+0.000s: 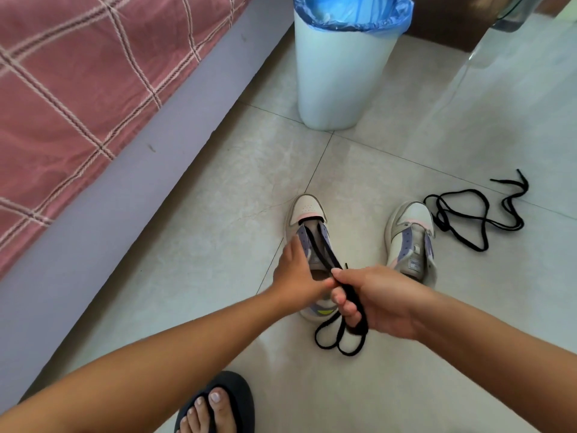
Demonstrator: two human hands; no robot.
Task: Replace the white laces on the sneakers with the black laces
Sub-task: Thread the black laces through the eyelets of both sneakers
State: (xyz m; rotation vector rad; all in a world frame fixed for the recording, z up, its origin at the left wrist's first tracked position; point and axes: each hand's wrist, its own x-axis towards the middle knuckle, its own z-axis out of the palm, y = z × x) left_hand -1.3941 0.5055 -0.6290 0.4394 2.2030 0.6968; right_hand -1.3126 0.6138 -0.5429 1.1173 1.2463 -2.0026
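Two white sneakers with purple eyelet panels stand on the tiled floor, toes pointing away from me. A black lace (324,250) runs through the lowest eyelets of the left sneaker (307,210), both strands drawn back toward me. My right hand (371,300) grips those two strands together, and their loose ends loop on the floor below it. My left hand (295,270) rests on the left side of that sneaker, fingers over its purple panel. The right sneaker (412,232) has no lace. A second black lace (477,214) lies loose on the floor beside it.
A white bin (340,73) with a blue liner stands behind the sneakers. A bed with a pink checked cover (71,89) and grey base fills the left side. My foot in a dark sandal (218,404) is at the bottom edge.
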